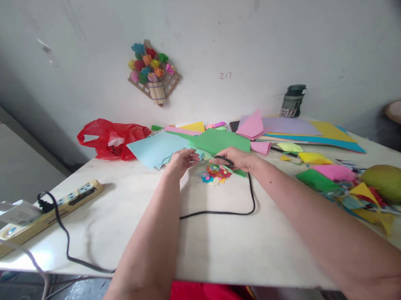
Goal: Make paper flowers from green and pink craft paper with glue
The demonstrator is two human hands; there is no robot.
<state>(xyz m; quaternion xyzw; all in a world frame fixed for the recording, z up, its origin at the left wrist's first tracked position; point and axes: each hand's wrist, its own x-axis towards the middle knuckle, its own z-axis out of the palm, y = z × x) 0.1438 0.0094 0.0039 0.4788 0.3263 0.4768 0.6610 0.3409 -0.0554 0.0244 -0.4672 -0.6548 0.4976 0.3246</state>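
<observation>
My right hand (235,160) is closed round a pair of black-handled scissors (225,159); their blades cannot be made out. Opposite it, my left hand (184,160) has its fingers curled together, and whatever they hold is too small to name. Just below and between both hands lies a heap of small coloured paper flowers (215,173). Behind the hands are a sheet of green paper (220,140) and a sheet of light blue paper (160,147). Light blue cut shapes with dark outlines (167,160) lie beside my left hand.
A black cord (220,212) crosses the table under my left arm. On the left are a power strip (71,197) and a red plastic bag (119,136). Coloured paper scraps (336,173) and a green mango-like fruit (392,184) lie right; a dark bottle (292,101) stands by the wall.
</observation>
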